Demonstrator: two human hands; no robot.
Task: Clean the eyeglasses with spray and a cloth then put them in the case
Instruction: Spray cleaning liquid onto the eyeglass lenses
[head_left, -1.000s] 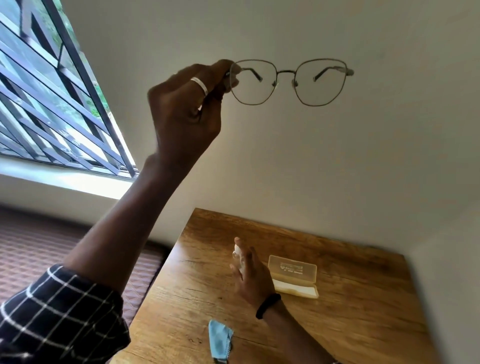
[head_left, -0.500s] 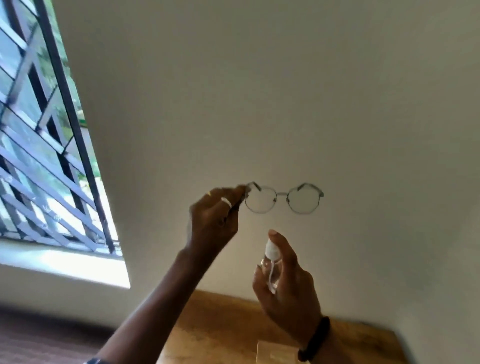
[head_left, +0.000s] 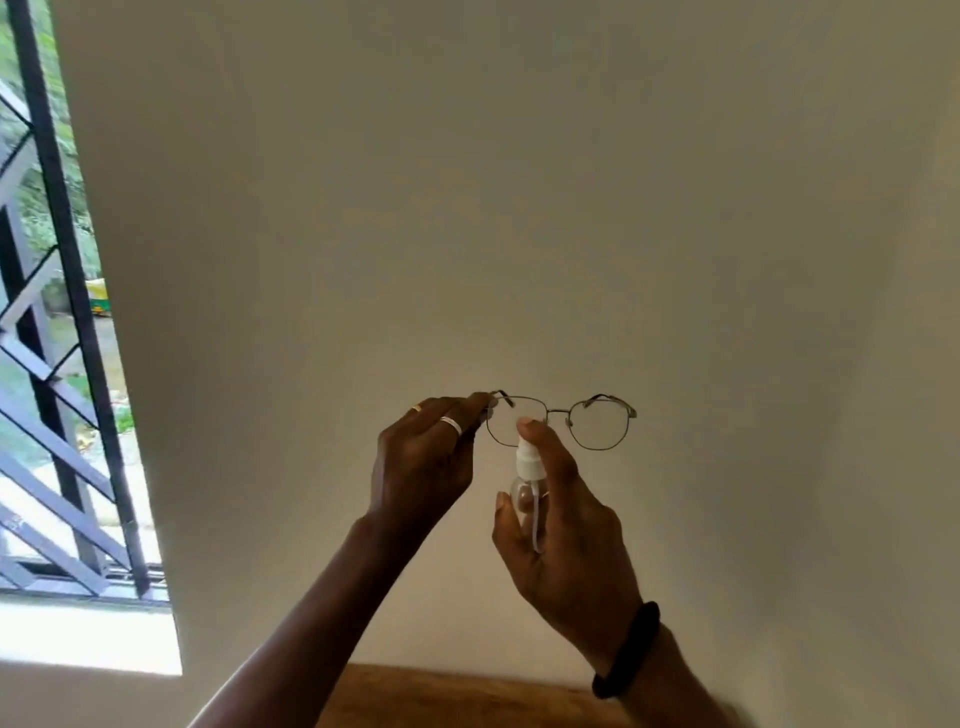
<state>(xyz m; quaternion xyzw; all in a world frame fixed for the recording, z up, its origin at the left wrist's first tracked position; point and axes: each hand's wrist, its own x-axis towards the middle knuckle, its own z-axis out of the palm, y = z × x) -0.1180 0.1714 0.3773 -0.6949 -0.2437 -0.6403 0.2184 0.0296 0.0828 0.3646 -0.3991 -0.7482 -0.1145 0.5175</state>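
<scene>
Thin metal-framed eyeglasses (head_left: 597, 422) hang in the air in front of the pale wall, lenses facing me. My left hand (head_left: 423, 462) pinches their left corner at the hinge. My right hand (head_left: 563, 525) holds a small clear spray bottle (head_left: 529, 483) with a white pump top just below the left lens, the index finger resting on the pump. The cloth and the case are out of view.
The far edge of the wooden table (head_left: 467, 696) shows at the bottom. A window with a dark metal grille (head_left: 57, 364) fills the left side. A plain wall lies behind the hands.
My right hand has brought the spray bottle up from the table to just under the left lens. The view has tilted upward, so the case and cloth dropped out of sight.
</scene>
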